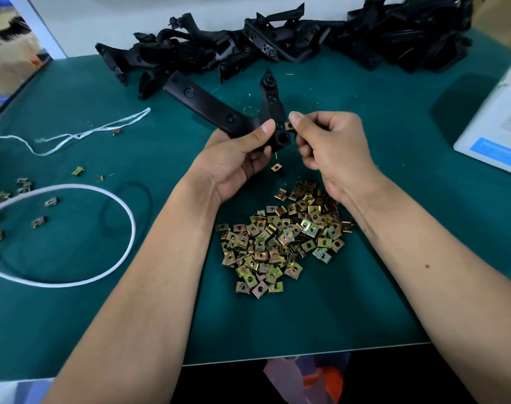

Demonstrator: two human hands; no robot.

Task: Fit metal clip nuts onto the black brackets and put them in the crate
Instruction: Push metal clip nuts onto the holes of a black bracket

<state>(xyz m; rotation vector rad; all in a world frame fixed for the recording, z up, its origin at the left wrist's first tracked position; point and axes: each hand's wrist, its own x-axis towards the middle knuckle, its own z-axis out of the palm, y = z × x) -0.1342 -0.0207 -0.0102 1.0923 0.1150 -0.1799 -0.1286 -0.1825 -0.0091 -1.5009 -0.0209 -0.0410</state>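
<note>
On the green surface (73,316) nearest the person lies a heap of nuts (280,237). Above it, the left hand (236,158) grips a black bracket (216,107) at its bend, and the right hand (330,144) pinches one nut (289,125) against the bracket's edge. More brackets (292,45) are piled along the far edge.

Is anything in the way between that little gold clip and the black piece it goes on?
Nothing visible. The right hand pinches the clip nut right beside the black bracket, which the left hand grips.
</note>
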